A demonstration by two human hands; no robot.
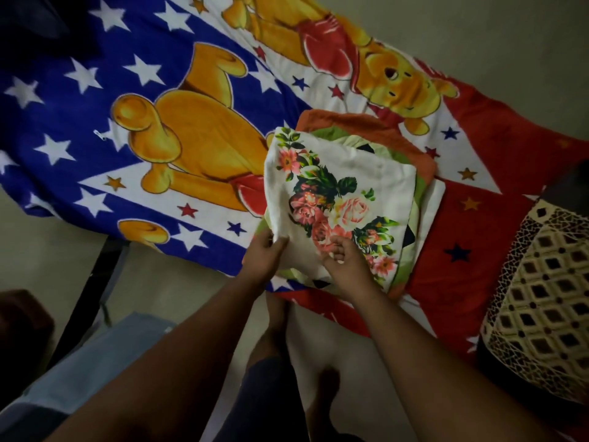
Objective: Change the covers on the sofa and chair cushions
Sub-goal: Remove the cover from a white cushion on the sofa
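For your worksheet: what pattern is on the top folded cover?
White cover with pink and red roses and green leaves; head view.

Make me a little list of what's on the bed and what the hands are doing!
bed cover: bear sheet with stars
pile: folded covers stacked on the sheet
top of pile: flower cover, white with roses
under it: green cover, then orange cloth
left hand: grips the flower cover's near corner
right hand: fingers curled on the flower cover's near edge
right of pile: diamond-pattern cushion

White floral cover [338, 199] folded, topping stacked covers [369, 129] on bed
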